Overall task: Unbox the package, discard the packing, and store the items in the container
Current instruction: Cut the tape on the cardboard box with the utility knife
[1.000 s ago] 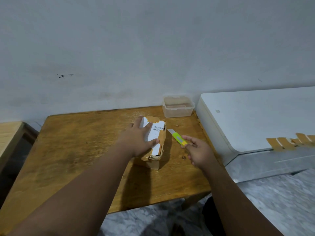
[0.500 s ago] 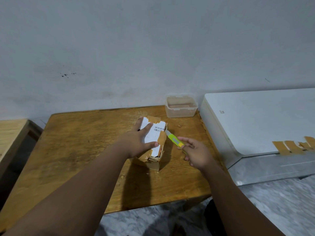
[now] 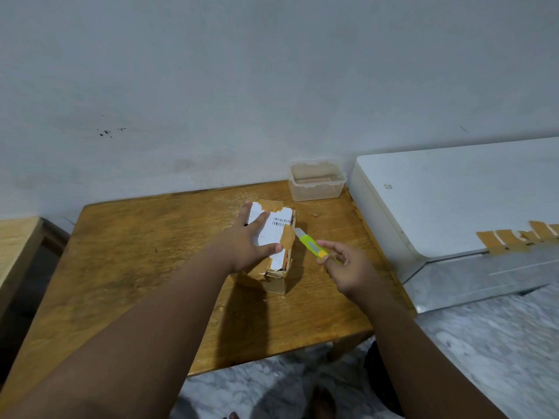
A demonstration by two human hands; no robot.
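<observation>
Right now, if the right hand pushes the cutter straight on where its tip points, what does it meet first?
Probably the right side of the taped cardboard box; the green utility cutter in the right hand is aimed there, tip nearly touching.

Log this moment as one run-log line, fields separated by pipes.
step: cutting tape | left hand: flat on cardboard box | right hand: grip on yellow-green utility knife, blade at box edge | plastic container: empty
</observation>
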